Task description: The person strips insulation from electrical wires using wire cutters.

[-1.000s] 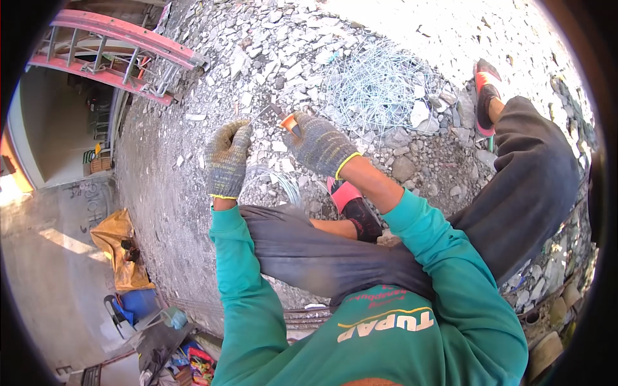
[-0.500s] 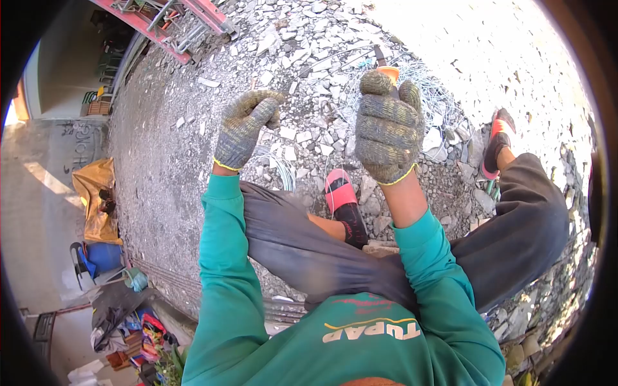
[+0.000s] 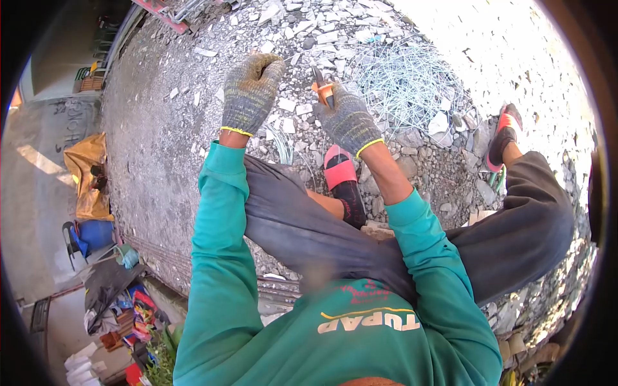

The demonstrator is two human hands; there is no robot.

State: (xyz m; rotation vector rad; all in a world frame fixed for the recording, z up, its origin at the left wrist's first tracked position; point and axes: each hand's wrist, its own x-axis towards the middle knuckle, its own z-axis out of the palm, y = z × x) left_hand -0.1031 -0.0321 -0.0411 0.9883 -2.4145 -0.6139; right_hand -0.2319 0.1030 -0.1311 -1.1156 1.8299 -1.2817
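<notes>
My left hand (image 3: pixel 253 90), in a grey knit glove with a yellow cuff, is closed with its fingers curled in. Whatever it may hold is too small or hidden to name. To its right, my right hand (image 3: pixel 349 121), gloved alike, is wrapped round a knife (image 3: pixel 323 91) with a dark blade and orange at the handle. The blade points up and away, towards the gravel between the hands. Beyond the right hand lies a tangled heap of thin pale wires (image 3: pixel 409 83). A small bundle of pale wires (image 3: pixel 281 147) rests on the ground below the left hand.
Loose stones (image 3: pixel 302 29) cover the ground ahead. My two feet in red-and-black slippers (image 3: pixel 339 168) rest on it. At the left are a tan sheet (image 3: pixel 87 177), a blue container (image 3: pixel 96 235) and piled household items. A red ladder-like frame (image 3: pixel 168 19) stands at the top.
My right hand has turned and moved left and down with the knife, nearer the left hand, uncovering the wire heap. My left hand has turned more upright and moved slightly up.
</notes>
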